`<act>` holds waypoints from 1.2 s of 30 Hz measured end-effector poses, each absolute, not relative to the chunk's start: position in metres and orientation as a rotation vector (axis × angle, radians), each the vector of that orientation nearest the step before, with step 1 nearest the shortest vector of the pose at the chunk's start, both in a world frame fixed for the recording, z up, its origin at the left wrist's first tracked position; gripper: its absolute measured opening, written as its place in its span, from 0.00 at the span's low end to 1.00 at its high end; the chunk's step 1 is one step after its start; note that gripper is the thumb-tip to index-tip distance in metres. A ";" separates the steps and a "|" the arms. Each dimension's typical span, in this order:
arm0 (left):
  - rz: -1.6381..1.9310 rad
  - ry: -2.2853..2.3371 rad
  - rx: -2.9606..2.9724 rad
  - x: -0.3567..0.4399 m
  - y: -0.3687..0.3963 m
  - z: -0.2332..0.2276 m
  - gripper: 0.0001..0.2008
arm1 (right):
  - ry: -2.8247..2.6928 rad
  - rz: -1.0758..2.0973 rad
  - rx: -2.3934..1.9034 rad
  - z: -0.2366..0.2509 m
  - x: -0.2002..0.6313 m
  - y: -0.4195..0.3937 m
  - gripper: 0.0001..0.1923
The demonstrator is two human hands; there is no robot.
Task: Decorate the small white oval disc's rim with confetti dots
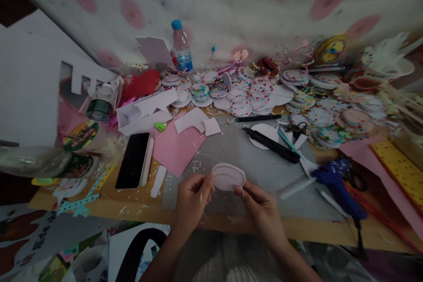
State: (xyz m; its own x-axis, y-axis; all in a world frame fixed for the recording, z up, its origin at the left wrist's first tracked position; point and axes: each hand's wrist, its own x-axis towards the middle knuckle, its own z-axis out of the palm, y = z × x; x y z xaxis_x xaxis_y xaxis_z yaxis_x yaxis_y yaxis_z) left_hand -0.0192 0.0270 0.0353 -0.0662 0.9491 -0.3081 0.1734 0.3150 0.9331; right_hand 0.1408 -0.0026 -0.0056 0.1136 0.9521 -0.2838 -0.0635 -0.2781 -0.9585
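Hands are pinched on a pale pink, round paper disc (228,176) above the grey cutting mat (238,150): left hand (191,198) at its left edge, right hand (261,205) at its right. Edges are best gripped lightly so the disc is kept flat.

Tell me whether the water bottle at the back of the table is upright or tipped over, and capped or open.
Upright and capped: the water bottle stands on its base near the wall, blue cap on top.
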 end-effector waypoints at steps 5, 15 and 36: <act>0.915 1.505 1.065 -0.016 0.026 0.037 0.22 | -1.027 1.232 -1.471 0.001 0.142 -0.003 0.11; 0.916 1.415 0.981 -0.015 0.028 0.031 0.22 | -0.867 1.314 -1.490 -0.005 0.139 -0.005 0.15; 0.934 1.511 1.110 -0.028 0.036 -0.001 0.17 | -1.589 0.332 -1.906 -0.004 0.245 -0.026 0.23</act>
State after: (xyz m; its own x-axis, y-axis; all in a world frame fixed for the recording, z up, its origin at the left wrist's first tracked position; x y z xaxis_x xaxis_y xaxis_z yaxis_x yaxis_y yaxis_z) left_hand -0.0275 0.0362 -0.0005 -0.0789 0.9595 -0.2703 0.1876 0.2806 0.9413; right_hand 0.2451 -0.0258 -0.0040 0.2423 0.9502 0.1961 0.7923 -0.0771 -0.6052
